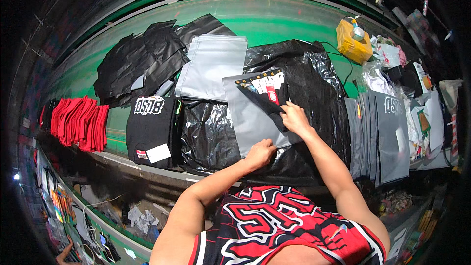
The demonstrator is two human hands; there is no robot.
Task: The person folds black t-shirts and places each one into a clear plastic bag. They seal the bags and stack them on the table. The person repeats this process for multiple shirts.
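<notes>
My right hand (pixel 295 119) grips the edge of a folded black garment (pixel 254 95) with white, red and yellow print. The garment lies slanted over a grey plastic bag (pixel 244 129); whether any of it is inside the bag I cannot tell. With fingers curled, my left hand (pixel 260 152) pinches the near edge of that bag. Beneath both is a large glossy black plastic sheet (pixel 316 92). Just beyond lies a stack of flat grey bags (pixel 217 62). On the left, a pile of folded black shirts (pixel 154 129) has a white card (pixel 159 153) on top.
Folded red garments (pixel 79 123) stand in a row at far left on the green table (pixel 121 132). Crumpled black plastic (pixel 143 62) lies behind. Bagged garments (pixel 392 136) overlap at right, near a yellow-wrapped block (pixel 353 44) and loose scraps (pixel 423 117). A cable (pixel 349 71) crosses the table.
</notes>
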